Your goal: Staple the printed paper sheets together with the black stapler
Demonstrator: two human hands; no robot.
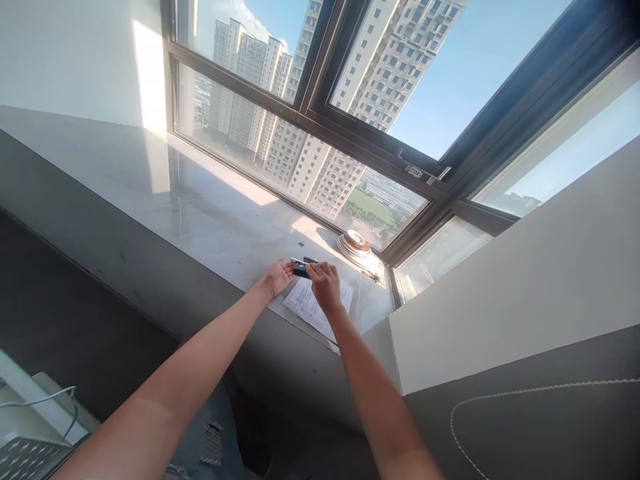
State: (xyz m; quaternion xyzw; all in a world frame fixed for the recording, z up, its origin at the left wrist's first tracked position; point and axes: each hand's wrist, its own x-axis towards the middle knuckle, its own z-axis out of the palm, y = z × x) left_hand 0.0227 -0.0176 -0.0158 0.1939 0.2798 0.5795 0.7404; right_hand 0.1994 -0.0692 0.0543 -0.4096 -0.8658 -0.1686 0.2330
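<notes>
A dark stapler with a silver metal strip along its top is held just above the sill, its parts seemingly swung apart. My right hand is closed round its right end, fingers curled over the top. At the left end, my left hand is turned palm up with its fingers stretched out and slightly apart. Their tips reach the stapler's edge; whether they bear any of its weight I cannot tell. Below both hands lie printed paper sheets, partly covered by my right hand and forearm.
The pale window sill runs along the brown-framed window. A round coil-like stack stands in the sunlit corner, with small dark bits beside it. A white wall block rises on the right. A white cord hangs lower right.
</notes>
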